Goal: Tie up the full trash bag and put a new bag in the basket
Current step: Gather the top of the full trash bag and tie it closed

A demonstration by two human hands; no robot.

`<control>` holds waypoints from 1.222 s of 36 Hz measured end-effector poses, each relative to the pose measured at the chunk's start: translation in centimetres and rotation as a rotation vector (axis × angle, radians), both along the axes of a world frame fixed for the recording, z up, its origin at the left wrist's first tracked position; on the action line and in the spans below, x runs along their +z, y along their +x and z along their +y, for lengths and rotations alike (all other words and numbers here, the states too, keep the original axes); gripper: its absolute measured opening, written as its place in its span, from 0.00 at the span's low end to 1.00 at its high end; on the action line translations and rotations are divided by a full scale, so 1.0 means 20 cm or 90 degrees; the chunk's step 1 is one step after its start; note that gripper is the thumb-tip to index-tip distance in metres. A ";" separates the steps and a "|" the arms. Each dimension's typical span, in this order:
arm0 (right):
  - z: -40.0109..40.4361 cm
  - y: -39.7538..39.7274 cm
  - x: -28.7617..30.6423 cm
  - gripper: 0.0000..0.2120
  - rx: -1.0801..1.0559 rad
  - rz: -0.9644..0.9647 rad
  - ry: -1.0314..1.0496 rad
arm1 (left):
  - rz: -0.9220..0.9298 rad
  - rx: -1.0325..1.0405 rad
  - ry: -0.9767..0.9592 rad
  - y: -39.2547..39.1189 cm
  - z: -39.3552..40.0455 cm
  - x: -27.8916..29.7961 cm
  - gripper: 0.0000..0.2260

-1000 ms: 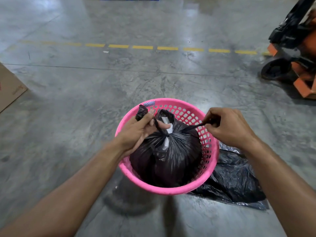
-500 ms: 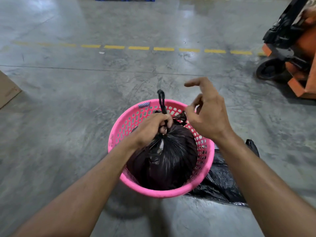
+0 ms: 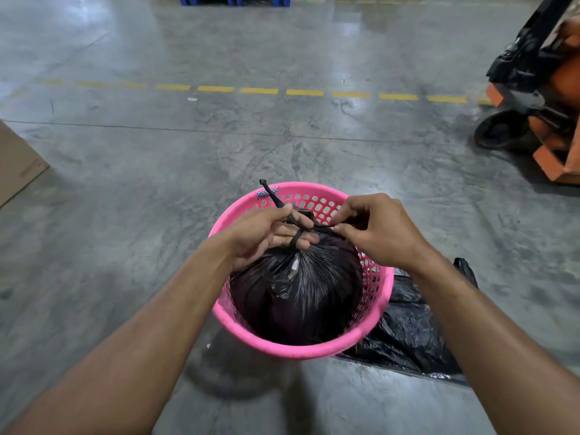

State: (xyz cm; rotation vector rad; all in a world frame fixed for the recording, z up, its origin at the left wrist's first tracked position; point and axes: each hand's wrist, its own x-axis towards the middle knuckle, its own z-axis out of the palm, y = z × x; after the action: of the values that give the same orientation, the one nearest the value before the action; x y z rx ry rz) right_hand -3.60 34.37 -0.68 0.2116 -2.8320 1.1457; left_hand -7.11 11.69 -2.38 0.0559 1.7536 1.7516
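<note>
A full black trash bag [image 3: 298, 296] sits inside a pink perforated basket [image 3: 301, 350] on the concrete floor. Its top is gathered into twisted strands. My left hand [image 3: 266, 233] grips the gathered neck, with one strand sticking up and away past its fingers. My right hand [image 3: 376, 230] pinches the other strand, which runs across to the left hand's fingers. A flat, empty black bag [image 3: 414, 337] lies on the floor just right of the basket, partly hidden behind it and my right forearm.
An orange and black pallet truck [image 3: 539, 98] stands at the far right. A cardboard box [image 3: 15, 164] sits at the left edge. A dashed yellow line [image 3: 260, 91] crosses the floor beyond the basket. Blue pallets [image 3: 232, 0] show at the top edge.
My right hand, raised and open half a second ago, has come down and taken hold of a bag strand beside my left hand. The left hand keeps its grip on the bag's neck.
</note>
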 end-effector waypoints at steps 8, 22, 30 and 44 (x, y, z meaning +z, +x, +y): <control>-0.14 0.07 -0.11 0.05 0.053 -0.208 -0.170 | -0.192 0.137 0.114 0.01 0.01 -0.01 0.19; -0.22 0.10 -0.08 0.08 -0.005 -0.033 -0.118 | 0.361 -0.039 -0.208 0.07 0.04 0.00 0.23; -0.23 0.10 -0.19 0.21 0.067 -0.124 -0.131 | 0.776 -0.061 -0.349 0.08 -0.04 -0.09 0.16; -0.21 0.03 -0.11 0.21 -0.041 -0.042 -0.196 | 0.463 0.172 0.046 0.16 0.07 -0.14 0.13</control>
State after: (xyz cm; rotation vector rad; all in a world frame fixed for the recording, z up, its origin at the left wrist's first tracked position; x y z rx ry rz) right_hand -2.94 30.20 -2.79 0.0625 -2.6437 1.5756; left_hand -3.82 13.19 -5.17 0.5754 2.2770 2.1617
